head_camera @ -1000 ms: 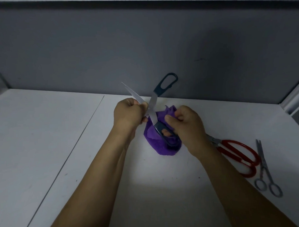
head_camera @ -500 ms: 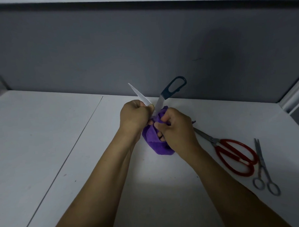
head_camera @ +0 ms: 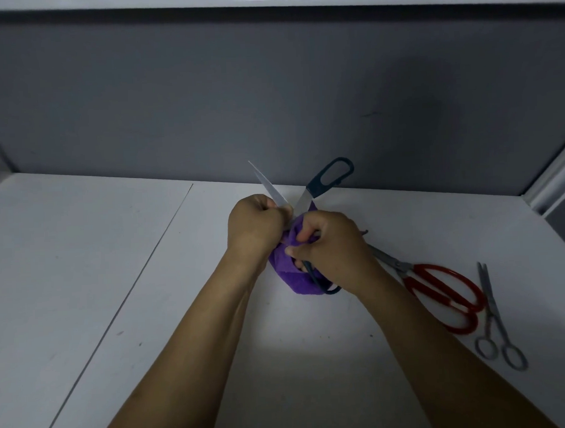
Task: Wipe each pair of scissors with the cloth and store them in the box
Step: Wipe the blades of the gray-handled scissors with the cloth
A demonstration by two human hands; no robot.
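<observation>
Left hand (head_camera: pixel 256 229) grips one blade of the splayed teal-handled scissors (head_camera: pixel 315 186) as the right hand (head_camera: pixel 333 249) pinches the purple cloth (head_camera: pixel 298 279) bunched on the other blade; right of the cloth, red-handled scissors (head_camera: pixel 402 267), then small grey scissors (head_camera: pixel 490 305), lie on the white table (head_camera: pixel 116 285).

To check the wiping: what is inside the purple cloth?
Blue scissors pass through the purple cloth; one blade and both handles stick out. Pivot and second blade are covered by cloth, left hand and right hand.
</observation>
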